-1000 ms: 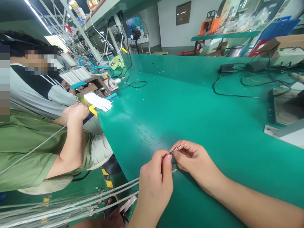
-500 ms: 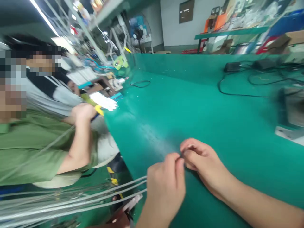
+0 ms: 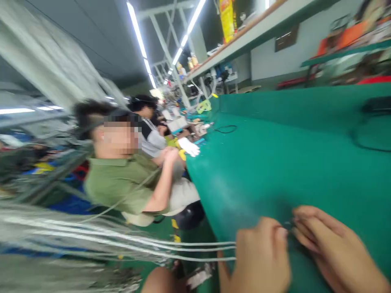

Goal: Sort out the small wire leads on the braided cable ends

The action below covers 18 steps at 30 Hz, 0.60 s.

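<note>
My left hand [image 3: 261,254] is closed around several pale grey cables [image 3: 207,244], which run in from the left and enter the fist at its outer side. Just to the right, over the green tabletop [image 3: 269,162], my right hand [image 3: 332,244] has its fingers pinched together. A small gap separates the fingertips of the two hands, and a tiny light tip shows at the left thumb. Blur and the fingers hide whatever sits in the right pinch.
A co-worker in a green shirt [image 3: 128,179] sits at the table's left edge, hands raised, near a white glove [image 3: 188,146]. A second person [image 3: 149,136] works beyond. A thin black cord loop [image 3: 225,129] and a dark adapter [image 3: 377,105] lie on the table. A shelf [image 3: 244,42] hangs above.
The view has swung left, so the table and both hands sit further right and lower. My fingertips, close together before, are now slightly apart. The left hand keeps hold of the cables.
</note>
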Each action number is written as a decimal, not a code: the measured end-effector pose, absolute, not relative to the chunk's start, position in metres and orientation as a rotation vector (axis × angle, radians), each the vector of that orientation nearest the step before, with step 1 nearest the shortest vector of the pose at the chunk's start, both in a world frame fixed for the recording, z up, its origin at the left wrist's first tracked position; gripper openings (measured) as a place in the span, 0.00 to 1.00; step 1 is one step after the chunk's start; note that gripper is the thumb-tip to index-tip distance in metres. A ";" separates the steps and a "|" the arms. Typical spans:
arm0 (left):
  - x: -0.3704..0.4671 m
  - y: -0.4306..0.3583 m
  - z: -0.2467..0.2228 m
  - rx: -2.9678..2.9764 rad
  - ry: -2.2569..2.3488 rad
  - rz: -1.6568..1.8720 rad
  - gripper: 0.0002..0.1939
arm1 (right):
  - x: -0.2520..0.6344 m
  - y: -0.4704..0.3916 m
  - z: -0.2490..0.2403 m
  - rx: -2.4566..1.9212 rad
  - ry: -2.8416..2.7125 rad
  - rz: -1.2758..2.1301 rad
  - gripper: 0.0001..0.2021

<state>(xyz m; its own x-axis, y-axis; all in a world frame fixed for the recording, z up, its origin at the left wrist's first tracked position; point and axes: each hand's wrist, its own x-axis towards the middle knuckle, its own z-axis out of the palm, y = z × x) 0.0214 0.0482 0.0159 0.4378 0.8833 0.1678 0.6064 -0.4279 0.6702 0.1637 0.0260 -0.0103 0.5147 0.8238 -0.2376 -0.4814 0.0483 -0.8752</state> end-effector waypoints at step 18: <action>0.012 0.066 0.008 1.843 1.022 0.699 0.20 | 0.152 0.019 0.012 -1.204 -0.834 1.039 0.13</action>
